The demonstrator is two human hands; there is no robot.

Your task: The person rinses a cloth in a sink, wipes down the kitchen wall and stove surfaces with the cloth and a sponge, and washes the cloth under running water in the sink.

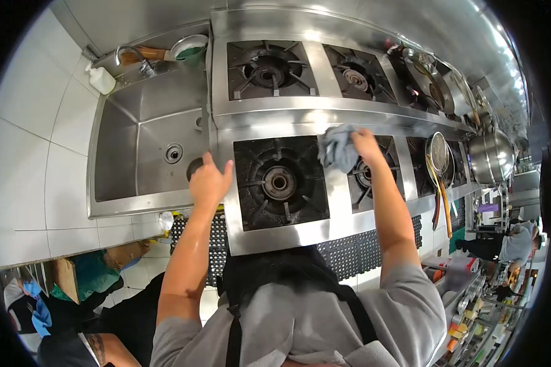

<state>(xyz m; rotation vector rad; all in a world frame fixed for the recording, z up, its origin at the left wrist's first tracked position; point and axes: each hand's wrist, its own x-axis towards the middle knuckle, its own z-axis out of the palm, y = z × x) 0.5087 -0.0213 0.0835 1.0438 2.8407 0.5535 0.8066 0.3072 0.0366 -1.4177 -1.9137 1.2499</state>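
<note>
My right hand [365, 147] grips a crumpled grey-blue cloth [338, 148], which hangs over the steel strip between two front burners of the stove. Below and left of the cloth is the front left burner [279, 179], with its black grate in place. My left hand [211, 181] is over the edge between the sink and the stove, with thumb and index finger apart. A dark round shape [194, 167] shows just beside its fingers; I cannot tell what it is or whether it touches the hand.
To the left is a steel sink [139, 205] with a faucet [134, 55], a soap bottle [101, 79] and a bowl [190, 46]. Strainers [438, 153] lie on the right burners, near pans [431, 82] and a large steel bowl [491, 156]. Other people stand at lower left and far right.
</note>
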